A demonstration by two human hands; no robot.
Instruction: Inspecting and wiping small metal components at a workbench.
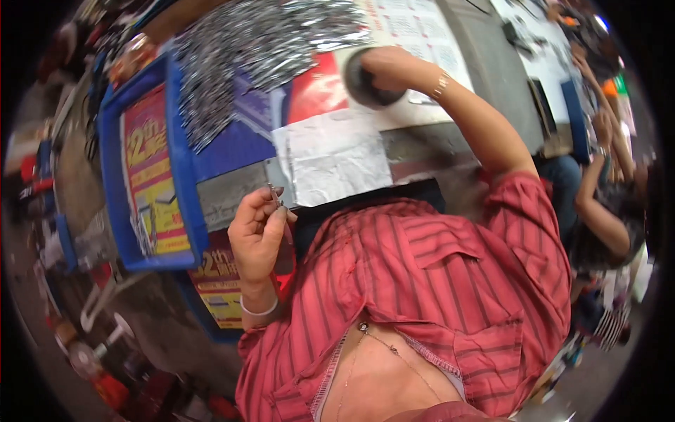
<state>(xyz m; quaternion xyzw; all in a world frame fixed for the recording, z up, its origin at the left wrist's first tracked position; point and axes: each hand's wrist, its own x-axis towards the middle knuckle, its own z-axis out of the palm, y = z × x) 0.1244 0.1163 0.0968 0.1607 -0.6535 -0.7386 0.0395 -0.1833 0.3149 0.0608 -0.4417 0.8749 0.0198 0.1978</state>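
Between the thumb and fingertips of my left hand (257, 228) is a small, thin metal piece (273, 193). That hand is closed in a pinch near the table's front edge, left of a creased white sheet (336, 160). My right hand (395, 69) reaches into a dark round bowl (357, 86) farther back on the table. Its fingers are curled downward, and their tips are blurred; whatever they grip, if anything, cannot be made out. Behind the white sheet, a large heap of shiny silver metal strips (260, 42) spreads over printed sheets at the back left.
A blue plastic tray (112, 176) lined with a red and yellow printed sheet (158, 204) stands to the left. Silver pieces (425, 99) lie right of the bowl. Another person's arms (610, 141) show at a bench on the far right.
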